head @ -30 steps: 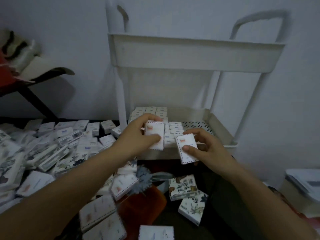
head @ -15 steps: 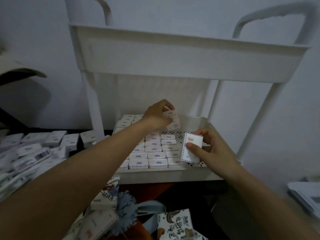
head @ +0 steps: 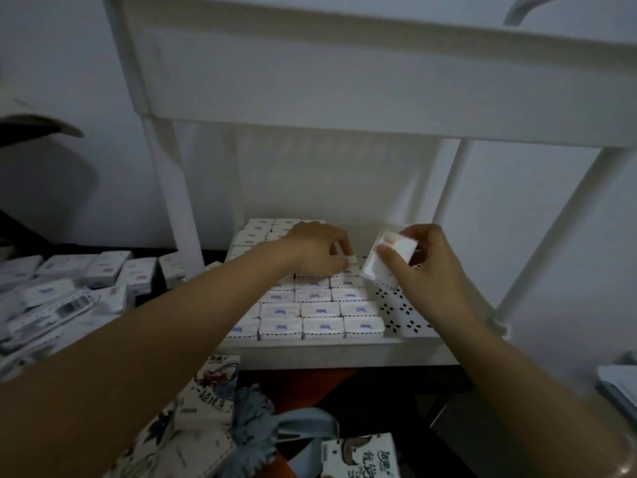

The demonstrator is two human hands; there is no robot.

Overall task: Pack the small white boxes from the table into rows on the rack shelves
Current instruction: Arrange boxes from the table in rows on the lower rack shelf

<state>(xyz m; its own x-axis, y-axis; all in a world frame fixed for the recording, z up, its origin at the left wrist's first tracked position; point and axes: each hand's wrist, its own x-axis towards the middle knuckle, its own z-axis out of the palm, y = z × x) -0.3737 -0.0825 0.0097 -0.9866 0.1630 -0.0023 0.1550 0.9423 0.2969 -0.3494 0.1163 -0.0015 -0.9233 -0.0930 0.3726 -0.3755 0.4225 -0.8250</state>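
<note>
Pinching tilted box point(head: 386, 267) above shelf point(head: 406, 319), right hand point(head: 427, 270), left hand point(head: 315, 248) gripping lower box point(head: 347, 261)

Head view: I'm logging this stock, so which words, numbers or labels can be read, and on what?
Nothing reads clearly enough to quote.
Purple marks on the small white boxes: too small.
Chinese characters on the printed packs: blurred.
Digits on the barcode label: unreadable.

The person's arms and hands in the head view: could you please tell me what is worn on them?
Nothing worn shows. The left hand and right hand are bare; the left forearm and right forearm are bare to the frame edge, with no sleeve, watch or bracelet. Dim light hides finer detail.
</note>
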